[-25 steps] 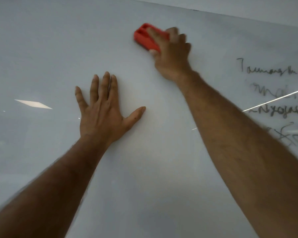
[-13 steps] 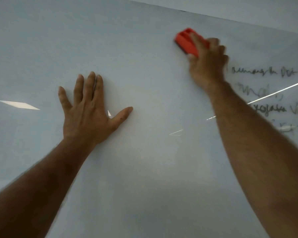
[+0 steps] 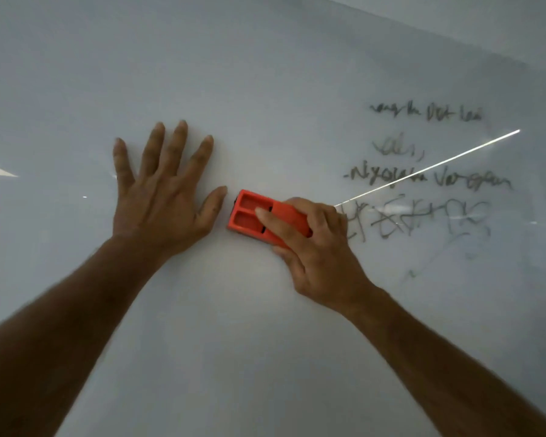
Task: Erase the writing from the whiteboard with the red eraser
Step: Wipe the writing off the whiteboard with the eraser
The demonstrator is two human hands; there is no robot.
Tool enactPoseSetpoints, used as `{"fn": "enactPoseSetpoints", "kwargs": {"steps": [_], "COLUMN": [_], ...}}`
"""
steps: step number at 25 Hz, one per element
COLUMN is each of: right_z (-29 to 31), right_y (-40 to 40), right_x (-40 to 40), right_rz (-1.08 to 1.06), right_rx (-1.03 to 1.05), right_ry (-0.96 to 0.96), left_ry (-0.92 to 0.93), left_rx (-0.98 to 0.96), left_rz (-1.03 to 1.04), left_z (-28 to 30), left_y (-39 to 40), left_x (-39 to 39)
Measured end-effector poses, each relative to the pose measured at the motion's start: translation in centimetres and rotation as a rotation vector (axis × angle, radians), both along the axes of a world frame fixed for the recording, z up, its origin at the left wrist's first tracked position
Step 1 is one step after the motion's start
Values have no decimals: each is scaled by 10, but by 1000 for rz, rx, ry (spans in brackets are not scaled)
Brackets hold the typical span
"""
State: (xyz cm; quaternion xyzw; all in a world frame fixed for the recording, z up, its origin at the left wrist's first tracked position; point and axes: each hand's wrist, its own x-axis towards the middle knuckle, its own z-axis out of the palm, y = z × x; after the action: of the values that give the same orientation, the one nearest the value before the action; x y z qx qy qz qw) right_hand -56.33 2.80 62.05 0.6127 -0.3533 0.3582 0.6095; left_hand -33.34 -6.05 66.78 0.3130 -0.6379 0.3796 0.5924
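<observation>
A: Pressing the red rectangular plastic eraser point(image 3: 252, 219) flat to the glossy pale whiteboard point(image 3: 265, 74), my right hand point(image 3: 316, 247) is closed around its near end, index finger laid along its ribbed back. The eraser sits mid-board, just beside the thumb of my left hand point(image 3: 161, 197), which lies open and spread, palm against the board.

B: Which way lies the remaining work?

A: The dark handwritten lines point(image 3: 423, 178) lie to the right of my right hand, starting just past its knuckles. The eraser's long axis runs left to right, slightly tilted, so it points toward them. My right hand is the nearer one.

B: And compared with half a second ago?

A: The eraser was high near the board's top edge; it has come down and leftward.
</observation>
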Motion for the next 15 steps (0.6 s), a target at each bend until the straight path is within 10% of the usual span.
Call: {"fn": "enactPoseSetpoints", "kwargs": {"steps": [10,15], "right_z": [69,-32], "right_y": [34,18], "right_x": [-148,-61], "right_rz": [-2,12], "right_rx": [-254,-90], "right_ry": [-688,-316], "left_ry": [-11,-7], "left_rx": [-19,-30], "left_rz": [28,10], "left_z": [-2,-3], "left_y": [6,5], "left_x": [-32,-33]}}
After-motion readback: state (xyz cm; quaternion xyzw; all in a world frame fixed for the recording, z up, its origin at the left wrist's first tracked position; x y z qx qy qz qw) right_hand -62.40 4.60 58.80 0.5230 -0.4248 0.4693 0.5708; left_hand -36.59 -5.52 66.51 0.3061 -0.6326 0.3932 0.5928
